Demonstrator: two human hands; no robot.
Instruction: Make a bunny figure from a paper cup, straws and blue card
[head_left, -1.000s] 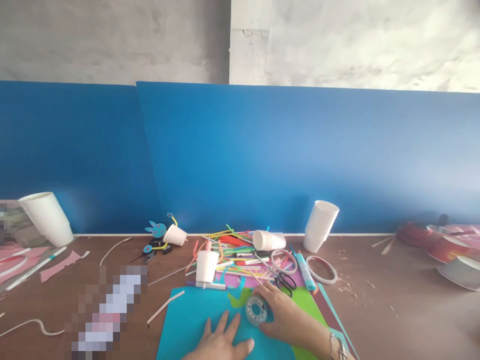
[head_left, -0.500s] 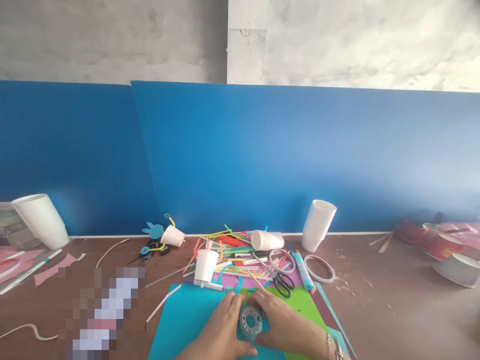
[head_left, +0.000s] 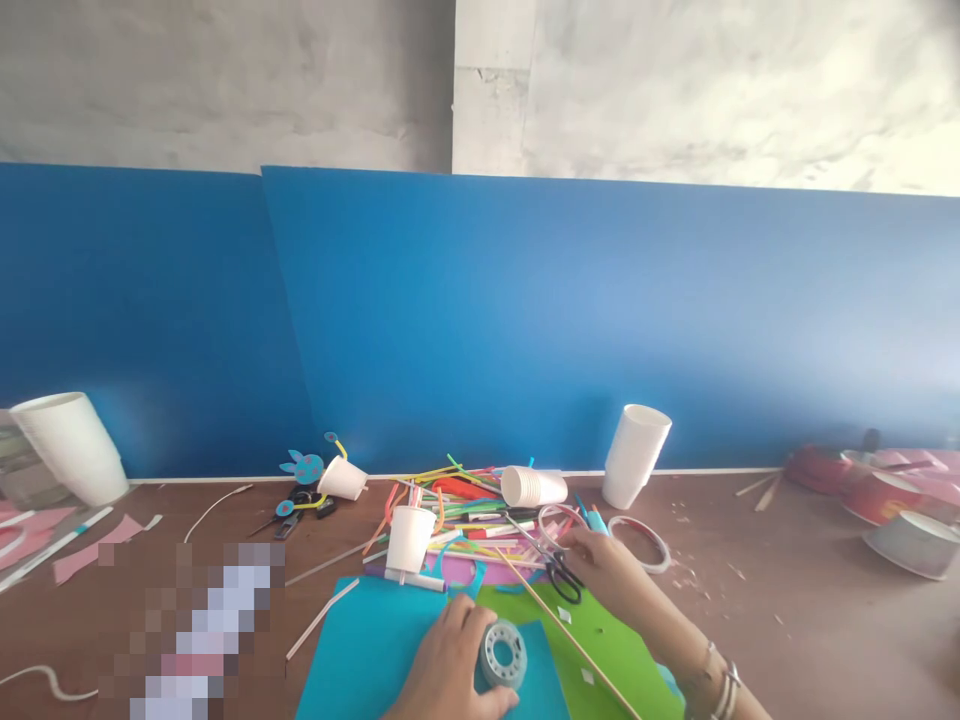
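My left hand (head_left: 456, 655) has its fingers and thumb around the left side of a tape roll (head_left: 504, 652), over the blue paper (head_left: 367, 640). My right hand (head_left: 592, 555) reaches over the black-handled scissors (head_left: 564, 580) and a pale ring (head_left: 553, 520); its fingertips are by the ring and scissors, and what they grip, if anything, is hidden. A long thin stick (head_left: 570, 635) lies across the green paper (head_left: 622, 650). Straws and markers lie in a heap behind the papers, beside an upturned white cup (head_left: 410, 540).
Stacked white cups (head_left: 636, 455) stand behind my right hand, and another stack (head_left: 529, 487) lies on the straws. A second ring (head_left: 639, 543) lies to the right. Bowls (head_left: 911, 543) stand far right. At left are a decorated cup (head_left: 343, 478) and pink paper (head_left: 97, 548).
My right hand has left the tape roll and moved forward and right to the scissors and ring. The stick and green paper are now more exposed. My left hand stays at the tape.
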